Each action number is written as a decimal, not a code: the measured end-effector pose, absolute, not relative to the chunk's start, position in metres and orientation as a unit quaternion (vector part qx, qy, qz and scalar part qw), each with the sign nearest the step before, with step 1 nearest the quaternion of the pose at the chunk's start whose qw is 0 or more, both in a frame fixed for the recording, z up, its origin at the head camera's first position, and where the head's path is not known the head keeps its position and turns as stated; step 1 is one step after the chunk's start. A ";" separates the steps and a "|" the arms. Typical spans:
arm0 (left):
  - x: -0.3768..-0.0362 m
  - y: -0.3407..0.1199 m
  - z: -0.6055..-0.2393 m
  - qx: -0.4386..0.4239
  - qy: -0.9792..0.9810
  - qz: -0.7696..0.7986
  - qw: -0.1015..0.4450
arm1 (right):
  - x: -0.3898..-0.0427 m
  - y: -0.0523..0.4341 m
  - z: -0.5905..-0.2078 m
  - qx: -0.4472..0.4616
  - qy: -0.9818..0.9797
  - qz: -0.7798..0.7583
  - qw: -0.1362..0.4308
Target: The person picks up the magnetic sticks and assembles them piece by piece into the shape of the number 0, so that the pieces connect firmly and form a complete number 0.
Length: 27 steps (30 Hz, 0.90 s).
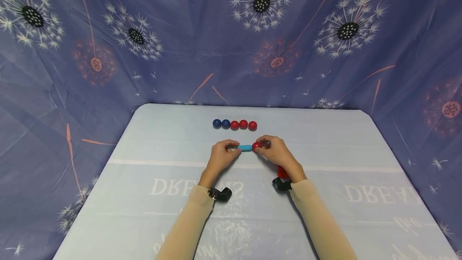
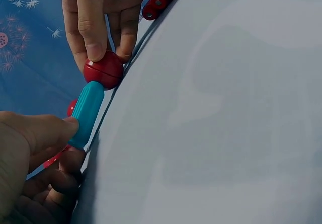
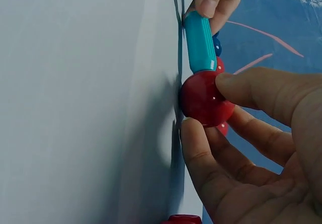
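**Teal rod and red ball joined at mid-bench**

Teal rod (image 1: 245, 147) lying left–right, long axis across the bench (image 1: 144, 196), left end pinched in left hand (image 1: 221, 156). Red ball (image 1: 256, 146) touching its right end, gripped by right hand (image 1: 277, 153). Farther back, a row of five balls: two blue (image 1: 221, 123), three red (image 1: 243, 124). Pale blue sheet on bench; dandelion-print cloth (image 1: 137, 35) behind.

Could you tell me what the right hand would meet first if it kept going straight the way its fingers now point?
Probably the teal stick: the right hand pinches a red ball against its end, and the left hand holds the far end.
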<state>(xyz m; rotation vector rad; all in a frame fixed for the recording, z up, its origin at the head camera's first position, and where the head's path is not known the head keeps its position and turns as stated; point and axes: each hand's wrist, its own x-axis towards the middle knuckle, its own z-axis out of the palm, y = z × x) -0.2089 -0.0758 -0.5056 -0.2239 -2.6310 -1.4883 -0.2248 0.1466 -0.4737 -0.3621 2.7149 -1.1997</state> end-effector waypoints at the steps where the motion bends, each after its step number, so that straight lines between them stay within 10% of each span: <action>1: -0.209 -0.075 -0.505 -0.074 -0.866 -0.491 0.053 | -0.225 0.147 -0.474 -0.118 0.906 -0.399 0.076; 27: -0.254 -0.135 -0.475 -0.067 -0.871 -0.468 0.131 | -0.223 0.147 -0.477 -0.099 0.903 -0.412 0.075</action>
